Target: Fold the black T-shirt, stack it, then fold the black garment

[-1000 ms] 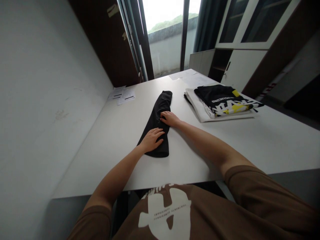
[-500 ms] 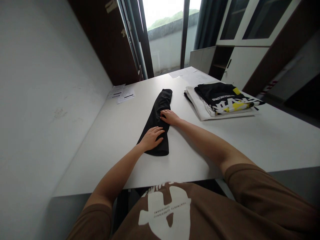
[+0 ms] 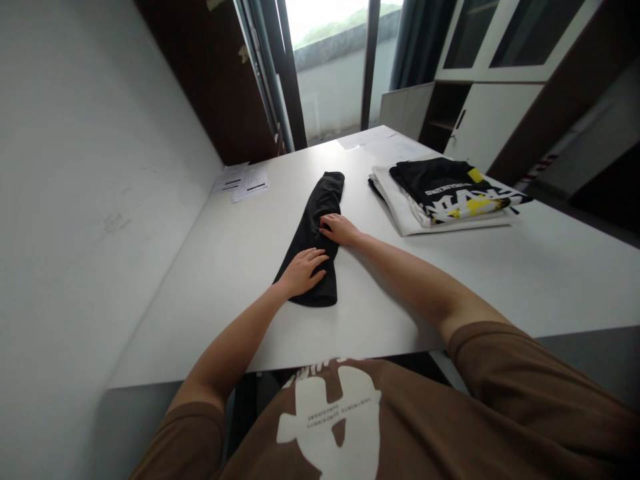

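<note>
A folded black garment [image 3: 320,200] lies lengthwise on the white table [image 3: 200,300], narrow at its far end and wider toward me. What kind of garment it is does not show. My left hand [image 3: 303,271] rests flat on its near half, fingers stretched out and pointing right. Farther up, my right hand [image 3: 340,229] lies across the right edge, its fingers extended over the cloth and slightly bent. Both palms face down, and neither hand grips the fabric.
To the right sits a stack of folded clothes, a black printed shirt [image 3: 435,180] on top of white cloth [image 3: 393,200]. Paper sheets [image 3: 250,183] lie at the far left, with more paper [image 3: 385,145] at the far edge. A wall [image 3: 100,200] borders the table's left side.
The whole view has shifted slightly, so the scene sits a little higher. Both hands stay in the same places on the black garment.
</note>
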`<state>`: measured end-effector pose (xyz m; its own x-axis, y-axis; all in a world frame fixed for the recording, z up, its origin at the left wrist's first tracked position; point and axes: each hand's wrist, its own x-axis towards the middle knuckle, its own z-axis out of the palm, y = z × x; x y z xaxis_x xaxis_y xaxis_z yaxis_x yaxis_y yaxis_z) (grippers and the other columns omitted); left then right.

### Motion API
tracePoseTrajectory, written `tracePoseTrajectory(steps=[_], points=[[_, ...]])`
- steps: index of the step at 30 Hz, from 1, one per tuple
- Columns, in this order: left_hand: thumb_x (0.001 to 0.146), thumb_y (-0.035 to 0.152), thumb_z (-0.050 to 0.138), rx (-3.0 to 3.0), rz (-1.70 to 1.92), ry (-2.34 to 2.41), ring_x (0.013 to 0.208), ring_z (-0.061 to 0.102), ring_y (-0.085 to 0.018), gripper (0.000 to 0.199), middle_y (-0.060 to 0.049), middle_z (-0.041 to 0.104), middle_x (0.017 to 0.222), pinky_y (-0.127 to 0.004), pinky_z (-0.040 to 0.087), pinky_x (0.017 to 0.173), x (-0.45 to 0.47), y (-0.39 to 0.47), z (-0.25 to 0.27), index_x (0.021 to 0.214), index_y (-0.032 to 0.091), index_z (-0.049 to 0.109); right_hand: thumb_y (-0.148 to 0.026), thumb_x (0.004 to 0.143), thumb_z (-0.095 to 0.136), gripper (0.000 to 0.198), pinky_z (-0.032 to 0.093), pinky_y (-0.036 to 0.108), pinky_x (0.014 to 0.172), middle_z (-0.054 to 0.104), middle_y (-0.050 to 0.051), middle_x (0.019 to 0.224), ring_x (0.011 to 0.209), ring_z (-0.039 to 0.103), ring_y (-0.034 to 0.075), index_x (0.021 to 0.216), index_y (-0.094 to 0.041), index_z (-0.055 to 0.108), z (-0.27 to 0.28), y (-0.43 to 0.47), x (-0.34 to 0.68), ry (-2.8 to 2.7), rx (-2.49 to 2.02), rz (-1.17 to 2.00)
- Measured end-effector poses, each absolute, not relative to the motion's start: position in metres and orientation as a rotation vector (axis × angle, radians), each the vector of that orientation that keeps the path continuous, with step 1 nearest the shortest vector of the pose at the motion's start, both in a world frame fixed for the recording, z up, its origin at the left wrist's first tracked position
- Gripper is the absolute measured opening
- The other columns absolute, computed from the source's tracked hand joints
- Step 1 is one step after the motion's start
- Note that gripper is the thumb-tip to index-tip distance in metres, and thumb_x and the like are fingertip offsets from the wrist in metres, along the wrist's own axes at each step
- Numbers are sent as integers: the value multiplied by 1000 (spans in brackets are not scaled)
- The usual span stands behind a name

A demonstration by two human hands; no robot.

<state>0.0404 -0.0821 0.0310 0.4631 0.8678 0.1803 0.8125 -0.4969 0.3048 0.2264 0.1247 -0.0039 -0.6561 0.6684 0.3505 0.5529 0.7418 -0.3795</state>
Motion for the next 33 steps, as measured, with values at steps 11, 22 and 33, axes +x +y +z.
tracePoseTrajectory(steps=[11, 22, 33], points=[[109, 33, 62, 2530, 458, 1479, 162, 51, -33, 45, -11, 61, 168, -56, 39, 140, 41, -83, 34, 153, 23, 69, -33, 106, 68, 16, 50, 50, 120, 77, 13, 137, 135, 67, 35, 115, -22, 74, -5, 126, 226, -2471, -932, 321], [109, 33, 62, 2532, 458, 1478, 162, 51, -33, 45, -9, 62, 168, -56, 39, 141, 41, -83, 33, 152, 25, 69, -33, 106, 66, 16, 50, 50, 119, 78, 12, 132, 134, 67, 35, 115, -23, 74, -2, 123, 227, -2477, -937, 337], [109, 34, 61, 2530, 443, 1484, 162, 51, -33, 45, -9, 61, 169, -57, 38, 141, 41, -83, 33, 153, 25, 68, -32, 105, 67, 15, 51, 49, 118, 78, 13, 131, 134, 66, 35, 115, -23, 74, -2, 124, 226, -2473, -935, 340]])
